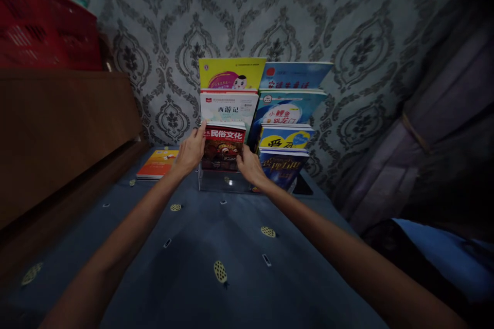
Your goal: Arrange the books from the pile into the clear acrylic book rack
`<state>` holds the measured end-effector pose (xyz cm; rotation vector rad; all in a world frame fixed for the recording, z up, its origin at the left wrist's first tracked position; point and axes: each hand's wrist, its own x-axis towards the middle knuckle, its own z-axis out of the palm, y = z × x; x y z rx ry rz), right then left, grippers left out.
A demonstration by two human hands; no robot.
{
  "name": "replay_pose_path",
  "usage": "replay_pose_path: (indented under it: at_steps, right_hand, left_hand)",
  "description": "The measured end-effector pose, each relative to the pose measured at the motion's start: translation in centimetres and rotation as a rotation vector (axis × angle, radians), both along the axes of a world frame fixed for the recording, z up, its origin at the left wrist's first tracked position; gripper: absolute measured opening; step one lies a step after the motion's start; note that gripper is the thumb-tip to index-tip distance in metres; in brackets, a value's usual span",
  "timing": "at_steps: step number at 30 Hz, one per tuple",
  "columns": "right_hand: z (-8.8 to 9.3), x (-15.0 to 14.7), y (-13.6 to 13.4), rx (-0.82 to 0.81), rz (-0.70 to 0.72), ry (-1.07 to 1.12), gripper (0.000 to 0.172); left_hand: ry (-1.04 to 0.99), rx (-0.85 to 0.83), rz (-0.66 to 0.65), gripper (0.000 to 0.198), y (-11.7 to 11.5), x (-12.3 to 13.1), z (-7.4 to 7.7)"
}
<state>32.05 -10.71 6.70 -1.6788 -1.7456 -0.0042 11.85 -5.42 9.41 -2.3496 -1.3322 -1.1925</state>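
Observation:
Between my two hands stands a small stack of books with a dark red cover (224, 150), upright in a clear acrylic book rack (219, 181). My left hand (192, 150) is closed on the stack's left edge, thumb side near the top corner. At the right edge my right hand (250, 165) grips the same books. Behind them rise a white book (231, 105) and a yellow book (233, 72). The rack's right column holds a dark blue book (283, 167), a yellow-and-blue book (285, 137), a teal-blue book (285, 110) and a blue book (297, 74).
Orange books (157, 164) lie flat left of the rack on the blue patterned cloth (193, 267). A brown wooden headboard-like panel (65, 133) bounds the left, with a red plastic basket (46, 25) on top. Patterned wallpaper is behind; a curtain (401, 139) hangs at the right.

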Motion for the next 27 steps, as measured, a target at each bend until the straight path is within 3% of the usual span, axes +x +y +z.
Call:
replay_pose_path:
  at_steps: [3,7,14,18,27]
  right_hand:
    - [0.4,-0.3,-0.3,-0.066,-0.039,-0.025,0.039]
    - [1.2,-0.7,-0.9,-0.141,-0.083,-0.046,0.040]
    - [0.8,-0.6,-0.7,-0.145,-0.079,-0.011,0.040]
    - [0.2,-0.4,-0.5,-0.123,-0.074,-0.010,0.038]
    - [-0.2,-0.3,-0.5,-0.116,-0.079,-0.026,0.040]
  left_hand:
    - [-0.035,-0.040,-0.017,0.063,0.1,0.3,-0.5]
    - [-0.066,-0.163,0.071,0.068,0.0,0.6,-1.1]
    - [-0.057,-0.228,0.157,0.026,-0.2,1.0,-0.7]
    - [-0.066,-0.209,0.177,0.021,-0.1,1.2,-0.6]
    - [-0.148,-0.145,0.077,0.018,0.4,1.3,-1.1]
